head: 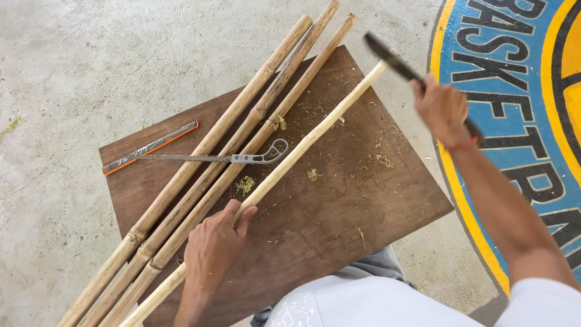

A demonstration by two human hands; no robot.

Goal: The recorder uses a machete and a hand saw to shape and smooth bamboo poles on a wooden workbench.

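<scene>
Left hand (213, 242), fingers wrapped, pins pale bamboo stick (315, 134) steady on brown board (339, 206); right hand (445, 109), upper right, fist-grips raised blade (390, 59)

An outdoor sports court serves as a makeshift craft spot: bare concrete floor (78, 54) with a painted blue-and-yellow court emblem (514, 121) just right of a dark wooden board (339, 206), which bears bamboo poles (206, 175) and scattered shavings (245, 184).

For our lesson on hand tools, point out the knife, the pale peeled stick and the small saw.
knife (387, 56), head view, on the dark blade above the right hand
peeled stick (302, 145), head view, mid-shaft over the board
saw (181, 158), head view, on the toothed blade
</scene>
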